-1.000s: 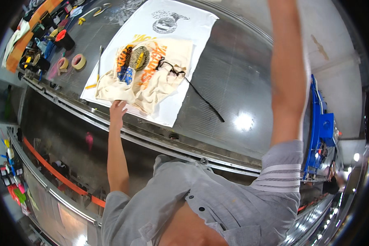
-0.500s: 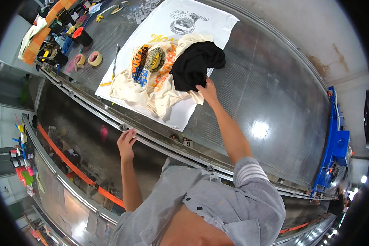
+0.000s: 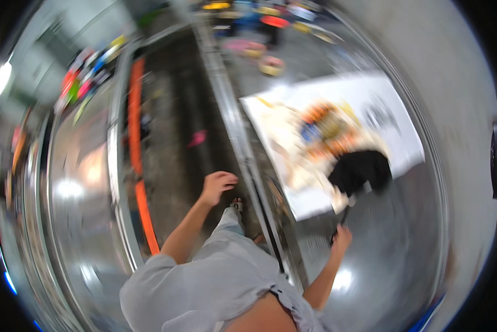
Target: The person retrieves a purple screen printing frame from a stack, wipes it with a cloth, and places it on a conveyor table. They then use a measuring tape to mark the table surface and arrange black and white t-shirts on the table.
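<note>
My right hand (image 3: 341, 238) is closed above the metal table, gripping a thin dark strip that runs up to the bunched black cloth (image 3: 359, 171); blur hides exactly where the two join. Beneath the black cloth lies a crumpled cream cloth (image 3: 295, 160) with orange lettering and colourful printed patches. Both rest on a large white sheet (image 3: 306, 205), which bears a dark printed drawing at its far end. My left hand (image 3: 220, 185) hangs over the aisle, left of the table rail, fingers loosely bent and holding nothing.
Tape rolls (image 3: 271, 65) and a dark cup with an orange-red inside (image 3: 274, 25) stand at the table's far end. A metal rail (image 3: 226, 99) edges the table. Left of the aisle, an orange bar (image 3: 136, 133) runs along another long table. A pink scrap (image 3: 197, 138) lies on the floor.
My view and body have turned left, so the table now sits on the right. My right hand has drawn back from the black cloth's bulk, with a dark strip stretched between them.
</note>
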The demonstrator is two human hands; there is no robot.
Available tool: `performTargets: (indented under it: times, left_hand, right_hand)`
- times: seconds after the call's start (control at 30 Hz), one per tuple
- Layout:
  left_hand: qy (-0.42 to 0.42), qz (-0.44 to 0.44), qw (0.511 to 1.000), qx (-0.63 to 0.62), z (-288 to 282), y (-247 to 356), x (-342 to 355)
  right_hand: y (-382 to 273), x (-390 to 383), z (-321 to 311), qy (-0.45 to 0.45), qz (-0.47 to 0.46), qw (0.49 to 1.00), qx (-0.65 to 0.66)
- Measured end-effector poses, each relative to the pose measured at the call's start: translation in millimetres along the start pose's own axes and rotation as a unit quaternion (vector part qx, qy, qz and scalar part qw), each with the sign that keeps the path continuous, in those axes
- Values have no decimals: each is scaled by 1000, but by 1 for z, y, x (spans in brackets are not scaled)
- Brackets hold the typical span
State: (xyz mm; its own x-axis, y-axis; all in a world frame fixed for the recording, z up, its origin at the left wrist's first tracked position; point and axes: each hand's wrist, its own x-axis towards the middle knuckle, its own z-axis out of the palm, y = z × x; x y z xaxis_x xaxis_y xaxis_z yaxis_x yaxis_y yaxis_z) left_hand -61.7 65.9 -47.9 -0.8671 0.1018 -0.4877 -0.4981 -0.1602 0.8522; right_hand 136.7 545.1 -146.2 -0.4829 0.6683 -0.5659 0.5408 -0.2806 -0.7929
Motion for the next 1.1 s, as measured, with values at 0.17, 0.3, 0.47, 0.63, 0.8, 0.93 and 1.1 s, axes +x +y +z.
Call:
performTargets:
  times: [0.17,0.3,0.47,0.63,0.8,0.93,1.1]
  left_hand:
    - [28,-15,999,-26,-46,-18,31]
    - [67,-35,996,-39,-105,-20,54]
    - [160,-38,984,-68,-227,-40,75]
    - [216,-20,976,-1,-326,27,107]
    - [233,25,972,-33,-381,93,182]
    - [216,34,976,-10,-379,122,268]
    - [160,21,978,134,-438,87,369]
  right_hand:
    - [-102,-30,125,-88,-119,958,246]
    - [-104,30,210,-8,-139,978,-156]
    - [-148,-27,333,167,-394,835,-346]
    - [-221,-93,465,185,-466,794,-342]
    - [-291,-112,587,146,-499,816,-252]
    - [-317,-95,676,72,-477,861,-163]
    - [-365,-84,860,-101,-435,890,-91]
